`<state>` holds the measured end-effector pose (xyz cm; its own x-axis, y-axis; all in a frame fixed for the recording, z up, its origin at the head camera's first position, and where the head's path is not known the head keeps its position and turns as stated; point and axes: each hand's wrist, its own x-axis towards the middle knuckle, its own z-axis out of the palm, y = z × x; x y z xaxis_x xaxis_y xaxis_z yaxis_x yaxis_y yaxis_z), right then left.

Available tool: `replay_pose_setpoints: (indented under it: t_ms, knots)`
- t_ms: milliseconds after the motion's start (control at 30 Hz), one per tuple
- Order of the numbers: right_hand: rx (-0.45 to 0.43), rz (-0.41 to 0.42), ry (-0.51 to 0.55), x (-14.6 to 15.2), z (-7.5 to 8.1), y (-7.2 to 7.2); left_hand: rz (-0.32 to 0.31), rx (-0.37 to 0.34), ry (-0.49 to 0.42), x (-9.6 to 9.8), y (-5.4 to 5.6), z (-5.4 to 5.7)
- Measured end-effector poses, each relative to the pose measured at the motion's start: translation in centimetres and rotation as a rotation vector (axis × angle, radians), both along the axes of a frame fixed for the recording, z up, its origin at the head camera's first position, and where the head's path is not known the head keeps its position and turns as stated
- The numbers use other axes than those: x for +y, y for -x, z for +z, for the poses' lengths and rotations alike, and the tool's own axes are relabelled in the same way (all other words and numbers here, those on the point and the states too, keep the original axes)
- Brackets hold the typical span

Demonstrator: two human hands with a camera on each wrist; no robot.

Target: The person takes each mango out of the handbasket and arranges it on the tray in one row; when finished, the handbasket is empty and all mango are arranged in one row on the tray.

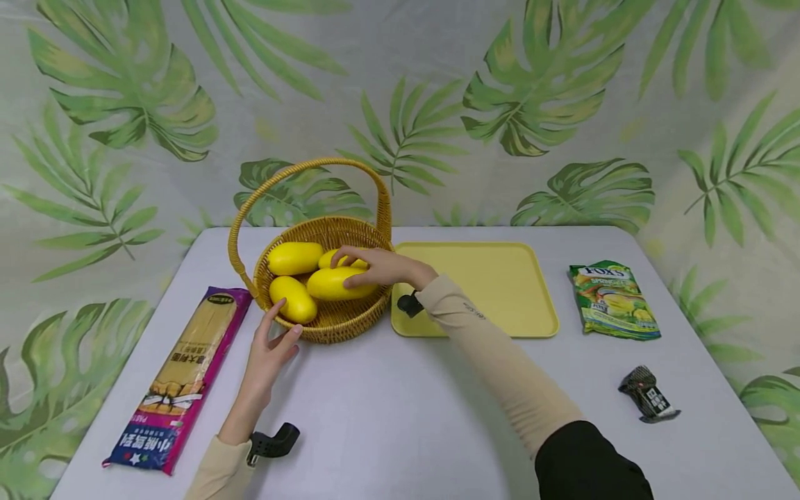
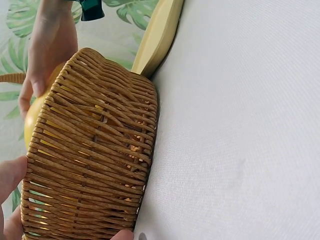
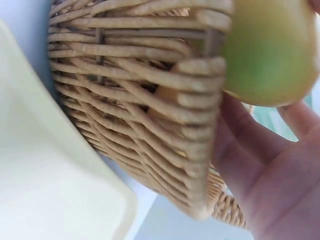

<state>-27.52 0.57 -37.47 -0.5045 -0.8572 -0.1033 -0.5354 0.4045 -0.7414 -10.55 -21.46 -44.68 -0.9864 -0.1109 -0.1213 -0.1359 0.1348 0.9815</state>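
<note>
A brown wicker basket (image 1: 340, 332) with a tall handle stands at the back left and holds several yellow mangoes. My right hand (image 1: 390, 267) reaches over the basket's right side and grips the front right mango (image 1: 334, 285), thumb on the near side. The right wrist view shows a green patch on that mango (image 3: 267, 65), above the fingers. My left hand (image 1: 267, 354) holds the basket's near left rim, next to the front left mango (image 1: 294, 300). Another mango (image 1: 295, 257) lies behind it. A further mango (image 1: 329, 259) is partly covered by my right hand.
A yellow tray (image 1: 494, 285) lies right of the basket, under my right forearm. On the left is a pasta packet (image 1: 181, 375). A green Fox's bag (image 1: 612, 300) and a small black packet (image 1: 646, 394) lie at the right of the white table (image 1: 400, 417).
</note>
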Motion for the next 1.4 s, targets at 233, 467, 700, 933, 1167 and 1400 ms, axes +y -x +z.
replay_pose_setpoints:
  t_ms: [233,467,700,933,1167,1400]
  knots:
    - [-0.016,-0.007,0.155,1.9,0.5,0.3,0.0,0.0,0.008,0.0,0.0,0.0]
    - [-0.106,-0.008,0.207,4.2,1.5,0.1,0.005,0.002,0.012,0.1,0.0,0.1]
    - [-0.169,-0.07,0.19,6.4,1.6,-0.1,0.005,0.003,0.015,0.1,0.0,0.0]
    - [-0.24,-0.112,0.159,8.9,1.4,0.1,0.01,-0.001,0.009,0.2,-0.1,0.0]
    - [-0.318,-0.133,0.166,11.4,1.3,0.2,0.009,-0.007,0.01,0.2,-0.1,0.1]
    - [-0.379,-0.154,0.195,13.3,1.1,0.3,0.005,-0.001,0.006,0.2,-0.1,0.1]
